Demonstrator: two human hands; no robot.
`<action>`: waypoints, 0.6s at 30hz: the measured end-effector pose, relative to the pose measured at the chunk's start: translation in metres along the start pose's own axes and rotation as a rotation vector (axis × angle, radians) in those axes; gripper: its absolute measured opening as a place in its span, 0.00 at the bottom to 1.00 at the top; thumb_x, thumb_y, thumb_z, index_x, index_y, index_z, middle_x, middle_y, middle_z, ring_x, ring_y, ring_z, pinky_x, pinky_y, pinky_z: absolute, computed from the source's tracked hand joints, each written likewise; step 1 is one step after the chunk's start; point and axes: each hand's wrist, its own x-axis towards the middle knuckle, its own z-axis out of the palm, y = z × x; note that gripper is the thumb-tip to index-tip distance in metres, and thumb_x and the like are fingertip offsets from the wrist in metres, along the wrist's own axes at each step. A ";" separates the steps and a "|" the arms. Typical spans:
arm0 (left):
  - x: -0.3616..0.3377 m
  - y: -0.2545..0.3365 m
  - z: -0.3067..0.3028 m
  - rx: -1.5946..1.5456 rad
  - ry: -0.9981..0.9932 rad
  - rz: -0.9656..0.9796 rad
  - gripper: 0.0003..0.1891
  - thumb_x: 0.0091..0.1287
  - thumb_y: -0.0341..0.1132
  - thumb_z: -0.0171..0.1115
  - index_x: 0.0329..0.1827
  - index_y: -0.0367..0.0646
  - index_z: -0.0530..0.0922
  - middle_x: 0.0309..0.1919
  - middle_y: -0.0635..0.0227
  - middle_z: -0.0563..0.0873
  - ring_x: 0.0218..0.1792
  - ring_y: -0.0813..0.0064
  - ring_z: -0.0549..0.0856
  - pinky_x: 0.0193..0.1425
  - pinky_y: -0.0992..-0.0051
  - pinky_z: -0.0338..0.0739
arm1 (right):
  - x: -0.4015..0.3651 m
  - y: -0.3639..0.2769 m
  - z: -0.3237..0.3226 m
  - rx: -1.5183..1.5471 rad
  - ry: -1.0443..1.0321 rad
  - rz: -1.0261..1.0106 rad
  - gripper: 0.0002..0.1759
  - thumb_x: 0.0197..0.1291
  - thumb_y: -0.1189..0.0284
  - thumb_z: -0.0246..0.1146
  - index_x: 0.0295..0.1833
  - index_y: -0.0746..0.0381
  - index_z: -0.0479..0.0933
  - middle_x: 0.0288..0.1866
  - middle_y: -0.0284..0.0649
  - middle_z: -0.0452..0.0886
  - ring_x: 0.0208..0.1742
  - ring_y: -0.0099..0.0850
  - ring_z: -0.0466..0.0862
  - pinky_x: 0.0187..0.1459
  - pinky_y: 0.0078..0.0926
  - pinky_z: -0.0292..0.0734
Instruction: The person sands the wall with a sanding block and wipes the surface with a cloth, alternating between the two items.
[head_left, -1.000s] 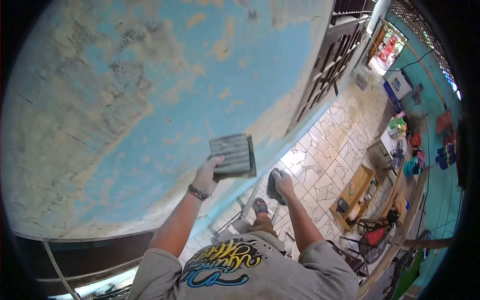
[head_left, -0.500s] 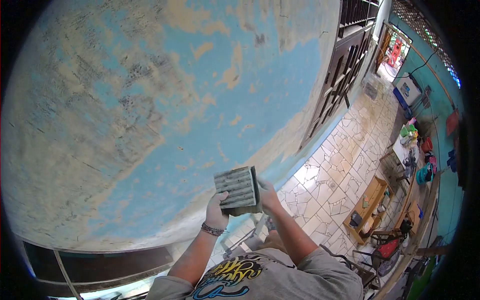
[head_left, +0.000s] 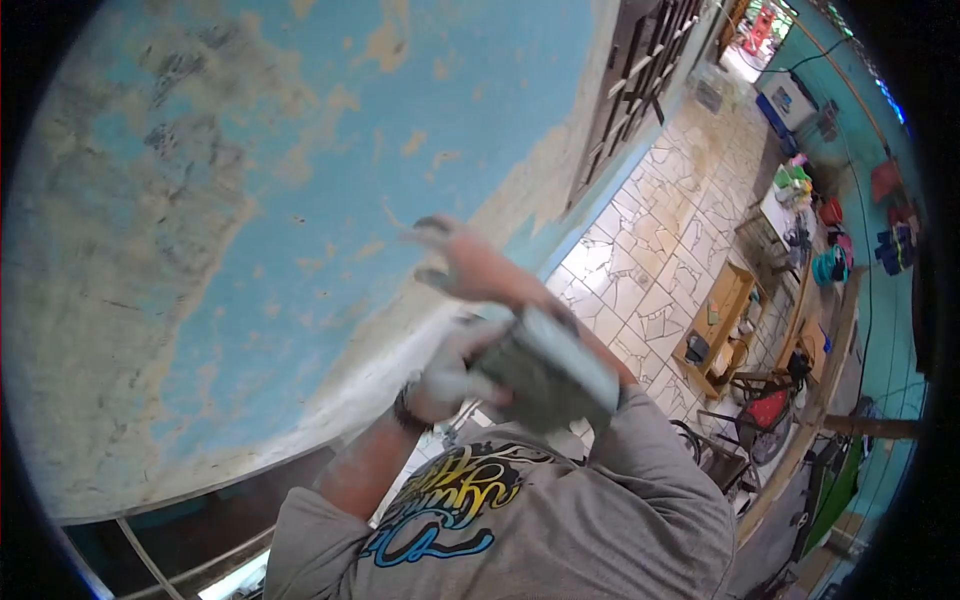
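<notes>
My left hand [head_left: 450, 380], with a dark bracelet at its wrist, grips a grey block [head_left: 545, 375] in front of my chest. The block is smeared by motion; its broad dark grey-green face and a paler long side show, and the ribbed face seen earlier is turned away. My right hand [head_left: 455, 258] is off the block and reaches across above it, fingers apart and blurred, holding nothing visible. Behind the right hand in this view is the wall [head_left: 300, 230], light blue paint with patches of beige and rough grey.
Floor of broken pale tiles [head_left: 640, 235] runs along the wall towards a bright doorway [head_left: 755, 45]. On the right are a wooden box [head_left: 738, 290] with items in it, a chair with a red seat [head_left: 767, 410] and a cluttered table [head_left: 780, 215]. A barred window [head_left: 635, 70] is set in the wall.
Both hands were on the block, its ribbed face up. The right hand has let go and moved up and left; the left hand has tipped the block and swung it right. The view has shifted.
</notes>
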 end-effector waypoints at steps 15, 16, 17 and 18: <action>0.002 0.023 0.007 -0.037 0.185 0.149 0.36 0.51 0.32 0.66 0.68 0.34 0.71 0.59 0.60 0.81 0.62 0.66 0.79 0.67 0.68 0.69 | -0.017 0.063 -0.007 -0.141 0.038 0.178 0.33 0.55 0.61 0.67 0.68 0.50 0.70 0.66 0.51 0.71 0.65 0.50 0.73 0.62 0.43 0.74; 0.000 0.024 0.006 0.059 0.357 0.212 0.34 0.51 0.33 0.66 0.66 0.35 0.74 0.56 0.59 0.83 0.60 0.65 0.80 0.65 0.67 0.73 | -0.020 0.081 -0.004 -0.165 0.066 0.151 0.32 0.54 0.63 0.67 0.67 0.51 0.71 0.66 0.51 0.71 0.65 0.51 0.73 0.60 0.44 0.75; 0.007 0.032 -0.003 -0.119 0.461 0.282 0.27 0.56 0.36 0.63 0.60 0.34 0.76 0.55 0.57 0.84 0.57 0.62 0.82 0.62 0.65 0.75 | -0.023 0.105 0.004 -0.189 0.094 0.117 0.31 0.53 0.64 0.68 0.66 0.51 0.72 0.66 0.51 0.71 0.65 0.53 0.73 0.58 0.45 0.77; 0.014 0.041 -0.013 -0.289 0.558 0.370 0.22 0.60 0.38 0.59 0.54 0.33 0.78 0.53 0.56 0.85 0.54 0.60 0.84 0.59 0.62 0.78 | -0.021 0.121 0.030 -0.056 0.090 0.103 0.28 0.53 0.65 0.67 0.62 0.52 0.75 0.63 0.49 0.74 0.62 0.51 0.76 0.58 0.44 0.77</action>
